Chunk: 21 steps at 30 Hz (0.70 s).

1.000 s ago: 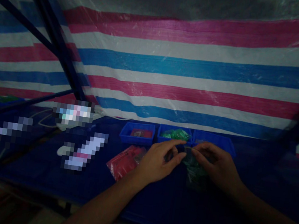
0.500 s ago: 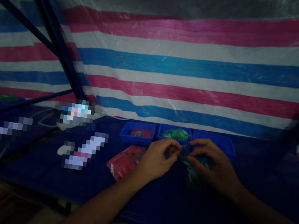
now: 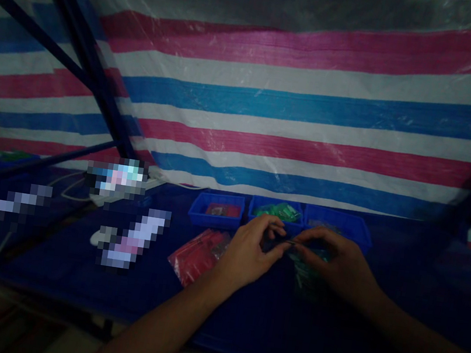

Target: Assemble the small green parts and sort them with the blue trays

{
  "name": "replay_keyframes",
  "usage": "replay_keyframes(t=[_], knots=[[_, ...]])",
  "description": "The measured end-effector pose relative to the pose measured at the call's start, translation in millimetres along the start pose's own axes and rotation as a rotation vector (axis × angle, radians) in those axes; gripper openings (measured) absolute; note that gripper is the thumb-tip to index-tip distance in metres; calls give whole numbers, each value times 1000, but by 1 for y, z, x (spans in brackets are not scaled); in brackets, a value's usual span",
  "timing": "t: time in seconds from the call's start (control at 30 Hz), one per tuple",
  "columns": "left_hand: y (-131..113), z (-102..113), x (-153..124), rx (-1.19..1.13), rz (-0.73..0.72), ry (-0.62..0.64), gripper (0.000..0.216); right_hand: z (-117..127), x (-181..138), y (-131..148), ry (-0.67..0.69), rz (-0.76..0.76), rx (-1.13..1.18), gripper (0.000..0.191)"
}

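Note:
My left hand (image 3: 248,252) and my right hand (image 3: 333,262) meet fingertip to fingertip over the dark blue table (image 3: 241,313). Both pinch a small dark item (image 3: 286,242) between them, too dim to name. Under my right hand lies a clear bag of green pieces (image 3: 308,273). A clear bag of red pieces (image 3: 197,253) lies just left of my left hand. Behind the hands stand three blue trays: the left tray (image 3: 216,209) holds red pieces, the middle tray (image 3: 277,211) holds green pieces, and the right tray (image 3: 339,222) has contents I cannot make out.
A striped red, white and blue tarp (image 3: 298,109) hangs behind the table. Dark poles (image 3: 82,47) cross at the left. A white mouse-like object (image 3: 98,235) and a white cable (image 3: 63,189) lie at left among blurred-out items. The scene is very dim.
Both hands have stayed over the green bag, their fingertips working closer together and shifting slightly around the small item. Nothing else has moved.

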State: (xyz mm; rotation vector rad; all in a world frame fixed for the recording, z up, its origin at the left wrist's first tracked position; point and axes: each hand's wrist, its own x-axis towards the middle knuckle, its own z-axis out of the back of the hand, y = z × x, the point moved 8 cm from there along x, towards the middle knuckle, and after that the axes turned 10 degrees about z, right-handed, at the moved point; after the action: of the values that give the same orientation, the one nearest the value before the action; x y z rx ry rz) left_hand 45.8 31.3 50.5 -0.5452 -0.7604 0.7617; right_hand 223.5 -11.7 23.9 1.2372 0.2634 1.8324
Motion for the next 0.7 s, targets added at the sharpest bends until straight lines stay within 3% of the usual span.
replay_keyframes(t=[0.1, 0.2, 0.3, 0.4, 0.53, 0.63, 0.7], knots=[[-6, 3, -3, 80, -69, -45, 22, 8, -1, -6, -83, -39, -15, 18], [-7, -7, -6, 29, -76, 86, 39, 14, -2, -7, -135, -58, -53, 18], [-11, -15, -9, -37, -102, 181, 49, 8, 0, 4, -63, 30, -58, 15], [-11, -12, -6, -76, -99, 159, 37, -2, 0, 14, 37, 119, -39, 17], [0, -7, 1, -107, -13, 84, 21, -5, -1, 15, 66, 109, -32, 17], [9, -9, 2, -190, 71, 85, 13, 1, -1, 10, 11, 73, -71, 14], [12, -14, 1, -264, 103, 128, 21, 7, 0, 4, -64, 28, -71, 20]])
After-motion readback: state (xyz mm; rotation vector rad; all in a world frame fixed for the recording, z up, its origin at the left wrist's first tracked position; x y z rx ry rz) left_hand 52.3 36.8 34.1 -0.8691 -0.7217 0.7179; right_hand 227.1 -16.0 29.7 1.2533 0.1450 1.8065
